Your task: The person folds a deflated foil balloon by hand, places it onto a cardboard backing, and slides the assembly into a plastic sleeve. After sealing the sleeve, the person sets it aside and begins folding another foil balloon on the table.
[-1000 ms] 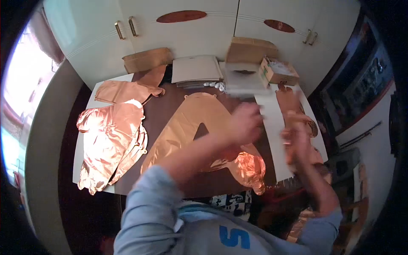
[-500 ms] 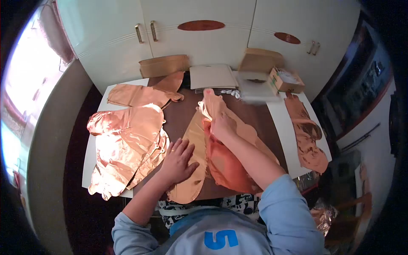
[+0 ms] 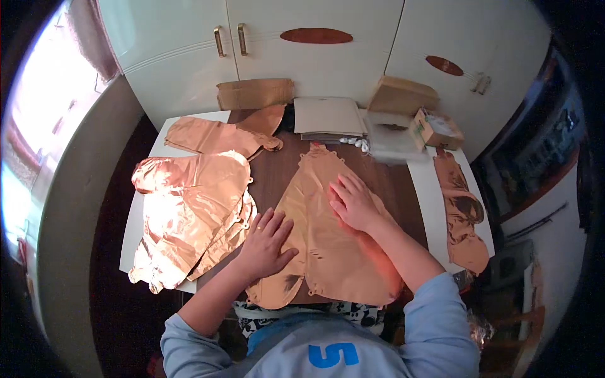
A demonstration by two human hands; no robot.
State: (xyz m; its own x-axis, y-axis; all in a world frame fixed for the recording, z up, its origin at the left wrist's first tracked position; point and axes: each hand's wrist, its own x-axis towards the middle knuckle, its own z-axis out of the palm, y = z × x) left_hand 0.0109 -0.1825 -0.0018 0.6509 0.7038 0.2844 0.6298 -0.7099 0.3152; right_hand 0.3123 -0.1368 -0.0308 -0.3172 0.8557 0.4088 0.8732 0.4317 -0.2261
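Observation:
A flat, uninflated rose-gold foil balloon (image 3: 337,264) lies spread out in front of me, wide near my body and narrowing to a tip at the far end. My left hand (image 3: 268,247) rests palm down on its left part, fingers stretched out, a ring on one finger. On the right side of the same foil, my right hand (image 3: 354,203) lies with its fingers extended. Neither hand grips anything. To the left is a pile of shiny foil balloons (image 3: 195,201) with small tabs along the edges. Beyond it lies another folded foil piece (image 3: 205,134).
Grey-beige cardboard sheets (image 3: 329,116), small white items (image 3: 355,144), a clear plastic bag (image 3: 394,142) and a small open box (image 3: 439,130) line the back. A narrow foil balloon (image 3: 463,211) lies at the table's right edge. White cabinets (image 3: 315,63) stand behind.
My right hand has come away from the foil's far tip, moving right and toward me. The foil's right part now lies flatter and wider. My left hand has hardly moved.

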